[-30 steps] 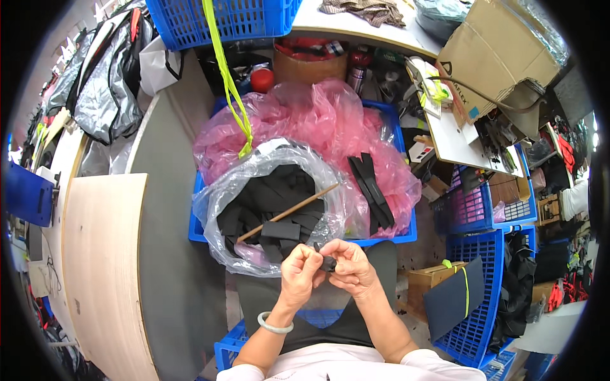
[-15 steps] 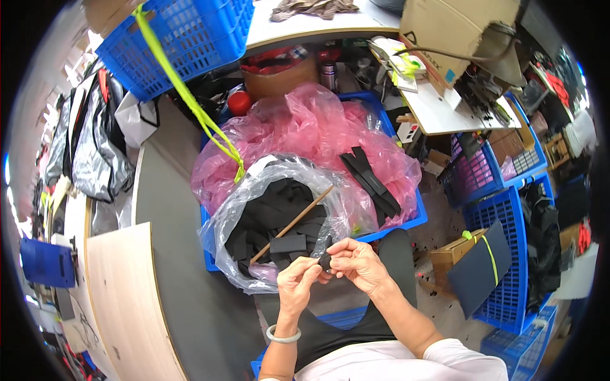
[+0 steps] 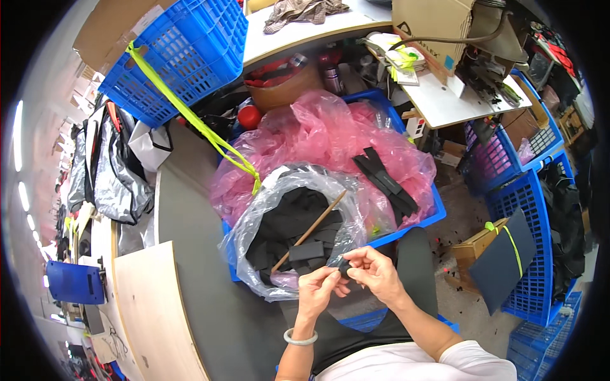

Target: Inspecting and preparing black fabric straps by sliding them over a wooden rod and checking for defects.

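My left hand [image 3: 318,291] and my right hand [image 3: 376,274] meet over the near edge of an open clear plastic bag [image 3: 236,246]. Between their fingertips they pinch a small black piece [image 3: 344,267], perhaps webbing; the fingers partly cover it. Black strap-like strips [image 3: 283,219] fill the bag. A thin wooden stick [image 3: 312,230] lies slantwise across them, beside a dark rectangular block [image 3: 306,251]. On the pink plastic sheeting [image 3: 318,136] behind the bag rests a bundle of black straps [image 3: 385,184].
A blue crate [image 3: 438,213] surrounds the bag and sheeting. From an upper blue basket [image 3: 184,57], a yellow-green strap [image 3: 190,120] hangs down to the bag. Blue crates [image 3: 518,254] and a dark panel [image 3: 499,263] stand right; a pale board [image 3: 155,311] lies left.
The whole view has shifted, so the scene sits farther right. Both hands still pinch the black piece, and a little more of it shows between the fingers.
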Action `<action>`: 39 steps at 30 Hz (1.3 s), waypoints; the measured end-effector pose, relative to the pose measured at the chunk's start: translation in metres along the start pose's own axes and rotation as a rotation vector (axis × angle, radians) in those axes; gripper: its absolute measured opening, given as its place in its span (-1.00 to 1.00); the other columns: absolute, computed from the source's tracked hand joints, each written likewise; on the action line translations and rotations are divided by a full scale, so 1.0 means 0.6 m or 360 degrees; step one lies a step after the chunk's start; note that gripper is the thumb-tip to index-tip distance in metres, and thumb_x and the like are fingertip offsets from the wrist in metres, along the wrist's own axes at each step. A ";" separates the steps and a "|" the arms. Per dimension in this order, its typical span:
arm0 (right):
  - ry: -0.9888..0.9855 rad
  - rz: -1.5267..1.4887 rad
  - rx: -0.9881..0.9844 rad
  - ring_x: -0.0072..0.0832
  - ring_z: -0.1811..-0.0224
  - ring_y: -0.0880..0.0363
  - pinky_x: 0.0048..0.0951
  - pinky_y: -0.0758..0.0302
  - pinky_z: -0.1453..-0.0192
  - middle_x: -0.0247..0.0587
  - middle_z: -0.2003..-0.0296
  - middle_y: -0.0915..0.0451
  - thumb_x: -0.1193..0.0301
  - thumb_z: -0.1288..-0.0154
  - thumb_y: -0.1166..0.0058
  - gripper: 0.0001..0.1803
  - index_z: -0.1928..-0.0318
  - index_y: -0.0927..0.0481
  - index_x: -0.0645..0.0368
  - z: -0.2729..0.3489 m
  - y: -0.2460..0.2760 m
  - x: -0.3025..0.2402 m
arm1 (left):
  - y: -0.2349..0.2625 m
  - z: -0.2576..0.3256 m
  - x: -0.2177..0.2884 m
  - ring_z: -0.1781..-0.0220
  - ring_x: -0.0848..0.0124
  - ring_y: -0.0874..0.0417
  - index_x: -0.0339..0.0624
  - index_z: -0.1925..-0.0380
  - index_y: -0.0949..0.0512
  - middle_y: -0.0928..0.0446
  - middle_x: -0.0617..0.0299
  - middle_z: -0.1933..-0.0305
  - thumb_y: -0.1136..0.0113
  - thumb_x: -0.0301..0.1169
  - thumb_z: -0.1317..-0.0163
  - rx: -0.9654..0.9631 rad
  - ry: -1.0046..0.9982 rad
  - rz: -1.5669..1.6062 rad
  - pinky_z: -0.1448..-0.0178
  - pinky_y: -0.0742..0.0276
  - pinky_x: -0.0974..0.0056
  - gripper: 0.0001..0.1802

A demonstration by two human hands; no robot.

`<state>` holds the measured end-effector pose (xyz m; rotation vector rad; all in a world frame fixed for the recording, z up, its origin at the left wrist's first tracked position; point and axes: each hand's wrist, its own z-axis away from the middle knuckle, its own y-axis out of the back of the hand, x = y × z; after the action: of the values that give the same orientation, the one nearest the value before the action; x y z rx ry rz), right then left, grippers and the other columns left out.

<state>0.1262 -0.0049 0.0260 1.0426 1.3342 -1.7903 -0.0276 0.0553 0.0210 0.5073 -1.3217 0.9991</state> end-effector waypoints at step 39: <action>-0.0511 -0.0504 0.0204 -0.67 0.58 -0.40 -0.66 -0.27 0.64 -0.32 0.51 -0.50 0.63 -0.07 -0.14 -0.81 0.44 -0.41 0.12 -0.022 -0.005 0.023 | -0.021 0.002 -0.029 0.61 0.16 -0.54 -0.31 0.47 -0.49 -0.46 0.10 0.60 -0.18 -0.58 -0.07 0.0772 -0.0988 -0.1343 0.54 -0.46 0.22 -0.94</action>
<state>0.1199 0.0080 0.0128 0.5932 1.2467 -2.1936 -0.0169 0.0424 0.0077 1.6863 -1.1806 0.4304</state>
